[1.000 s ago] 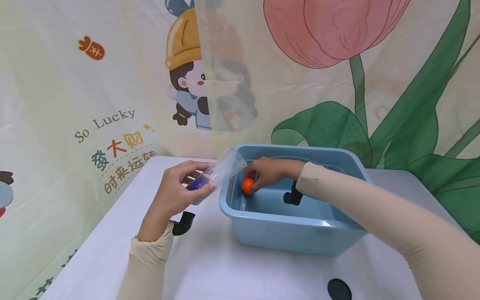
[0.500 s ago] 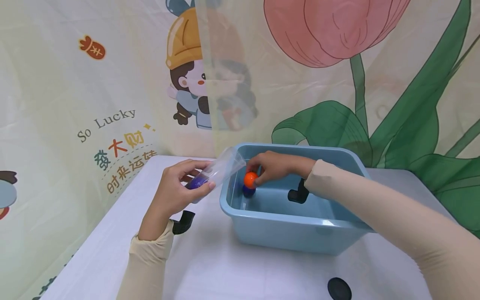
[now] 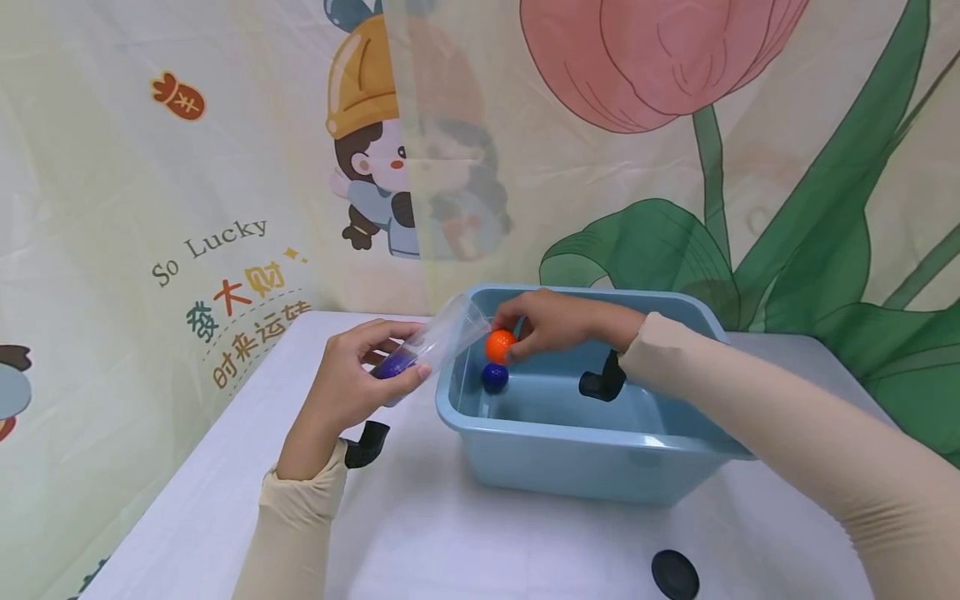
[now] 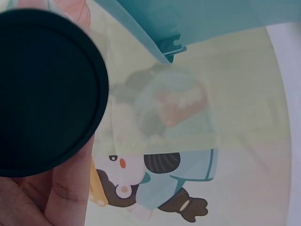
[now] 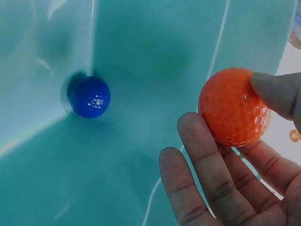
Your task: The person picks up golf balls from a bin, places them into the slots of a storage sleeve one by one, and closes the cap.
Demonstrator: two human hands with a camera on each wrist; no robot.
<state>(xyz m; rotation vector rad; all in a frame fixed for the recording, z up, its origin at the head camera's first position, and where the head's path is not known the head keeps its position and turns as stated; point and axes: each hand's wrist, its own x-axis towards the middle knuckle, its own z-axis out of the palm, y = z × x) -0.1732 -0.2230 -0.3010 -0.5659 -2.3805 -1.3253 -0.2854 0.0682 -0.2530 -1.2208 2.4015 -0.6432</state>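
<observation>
My left hand (image 3: pixel 352 367) grips a clear plastic tube (image 3: pixel 453 333), tilted with its open end up toward the right, beside the basin's left rim. Something blue (image 3: pixel 396 363) shows inside its lower end. In the left wrist view the tube's round black base (image 4: pixel 47 94) covers much of that hand. Over the left part of the light blue basin (image 3: pixel 570 429), my right hand (image 3: pixel 558 321) pinches an orange golf ball (image 3: pixel 500 347) between thumb and fingers, near the tube's mouth. A dark blue golf ball (image 5: pixel 90 97) lies in the basin's corner below it.
A black disc (image 3: pixel 675 575) lies on the white-covered table (image 3: pixel 420 533) in front of the basin. Behind the table hangs a printed cloth (image 3: pixel 465 167) close to the basin's back rim. Black camera mounts (image 3: pixel 366 445) stick out from both wrists.
My right hand has lifted the orange golf ball from low in the basin up toward the tube's mouth, uncovering the blue ball. The left hand and tube stay almost still.
</observation>
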